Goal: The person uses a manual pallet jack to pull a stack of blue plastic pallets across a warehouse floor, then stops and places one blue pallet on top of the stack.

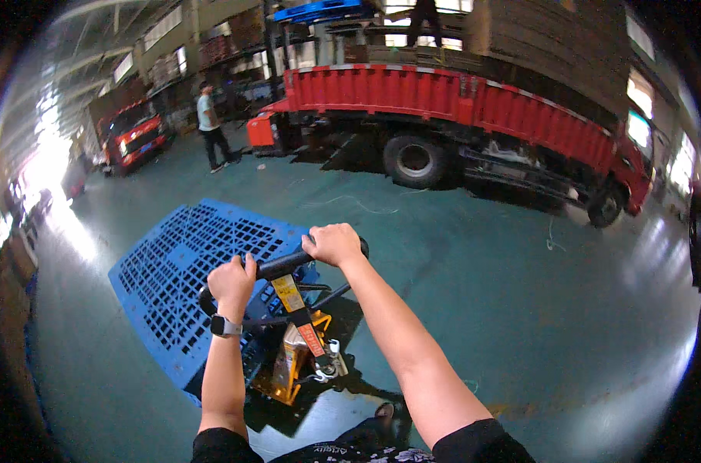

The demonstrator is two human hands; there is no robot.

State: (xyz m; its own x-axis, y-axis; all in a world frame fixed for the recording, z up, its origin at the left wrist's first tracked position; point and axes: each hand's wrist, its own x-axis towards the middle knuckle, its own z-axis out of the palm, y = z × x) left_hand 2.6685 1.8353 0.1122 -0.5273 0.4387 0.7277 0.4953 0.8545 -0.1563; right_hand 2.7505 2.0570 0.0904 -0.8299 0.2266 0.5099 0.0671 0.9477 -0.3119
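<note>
Both my hands grip the black handle (282,264) of a yellow pallet jack (292,364). My left hand (232,285) is wrapped around the left end of the bar, with a smartwatch (225,326) on that wrist. Around the right end closes my right hand (336,243). Yellow and orange labels (288,292) run down the handle's shaft. In front of the jack is a blue plastic grid pallet (194,254) with no load on top. The forks are hidden from sight by the pallet.
A red flatbed truck (385,89) with tall stacked cargo (558,52) stands ahead to the right. Near its rear stands a person (208,124). Farther left is another red truck (136,133). Loose strapping (356,202) lies on the green floor (472,278). A blue pallet (318,10) is raised high.
</note>
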